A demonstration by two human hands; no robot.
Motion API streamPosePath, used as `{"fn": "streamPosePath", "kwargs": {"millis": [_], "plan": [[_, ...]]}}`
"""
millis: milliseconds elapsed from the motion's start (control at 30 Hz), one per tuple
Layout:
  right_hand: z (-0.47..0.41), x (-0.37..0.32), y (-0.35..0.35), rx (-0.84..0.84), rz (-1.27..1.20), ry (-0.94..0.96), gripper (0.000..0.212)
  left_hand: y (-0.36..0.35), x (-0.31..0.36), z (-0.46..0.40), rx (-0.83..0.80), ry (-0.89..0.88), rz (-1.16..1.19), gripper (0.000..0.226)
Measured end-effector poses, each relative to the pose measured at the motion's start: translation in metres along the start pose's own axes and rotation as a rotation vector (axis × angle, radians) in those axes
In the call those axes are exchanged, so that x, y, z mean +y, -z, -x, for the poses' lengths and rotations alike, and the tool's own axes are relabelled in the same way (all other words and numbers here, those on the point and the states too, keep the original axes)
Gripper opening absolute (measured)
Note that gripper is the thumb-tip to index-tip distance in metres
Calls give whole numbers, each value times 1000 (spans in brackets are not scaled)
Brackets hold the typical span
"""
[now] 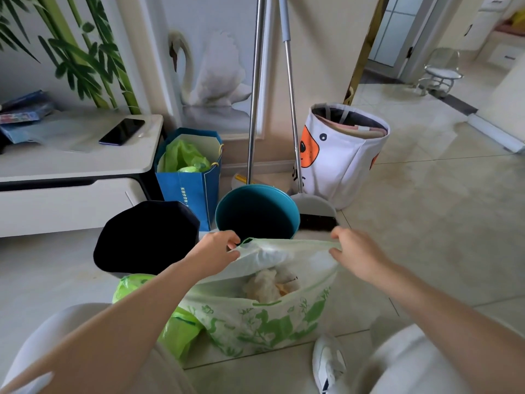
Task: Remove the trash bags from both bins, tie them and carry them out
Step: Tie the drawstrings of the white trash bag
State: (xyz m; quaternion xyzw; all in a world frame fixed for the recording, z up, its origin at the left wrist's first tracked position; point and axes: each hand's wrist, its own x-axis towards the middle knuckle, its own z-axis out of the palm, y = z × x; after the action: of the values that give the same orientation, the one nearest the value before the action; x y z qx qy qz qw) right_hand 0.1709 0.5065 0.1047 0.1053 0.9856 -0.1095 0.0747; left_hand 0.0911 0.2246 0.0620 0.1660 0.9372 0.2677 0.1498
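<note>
I am crouched over the white bag with green print point(264, 317), which sits on the floor point(426, 223) at lower centre of the frame, out of its bin. My left hand point(217, 251) pinches one handle loop at the bag's upper left edge; my right hand point(358, 251) grips the opposite edge, and the far rim is stretched taut between them. Pale crumpled waste shows through the open mouth. The teal bin point(257, 213) and the black bin point(147, 237) stand just behind, both apparently without liners. A bright green bag point(170, 322) lies against the printed one at lower left, partly under my left forearm; whether it is tied I cannot tell.

The step in hand looks like tying. To do it well I should gather each side into a narrow strip, lift slightly so the contents settle, then cross the handles and knot them low, close above the waste, without tearing the thin film.
</note>
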Motion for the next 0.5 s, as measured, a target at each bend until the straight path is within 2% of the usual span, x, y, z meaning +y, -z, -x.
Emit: {"fn": "streamPosePath", "kwargs": {"millis": [300,367,433,500], "plan": [[22,-57,-20,46,129,621,23,-13,10,-18,34,-28,-77,33],[30,-71,-29,-65,150,712,27,-15,8,-21,27,-5,-83,33],[37,-82,-41,-264,228,732,38,-16,6,-23,13,37,-88,35],[40,-89,-51,-369,303,764,46,-18,4,-24,-17,90,-96,36]]}}
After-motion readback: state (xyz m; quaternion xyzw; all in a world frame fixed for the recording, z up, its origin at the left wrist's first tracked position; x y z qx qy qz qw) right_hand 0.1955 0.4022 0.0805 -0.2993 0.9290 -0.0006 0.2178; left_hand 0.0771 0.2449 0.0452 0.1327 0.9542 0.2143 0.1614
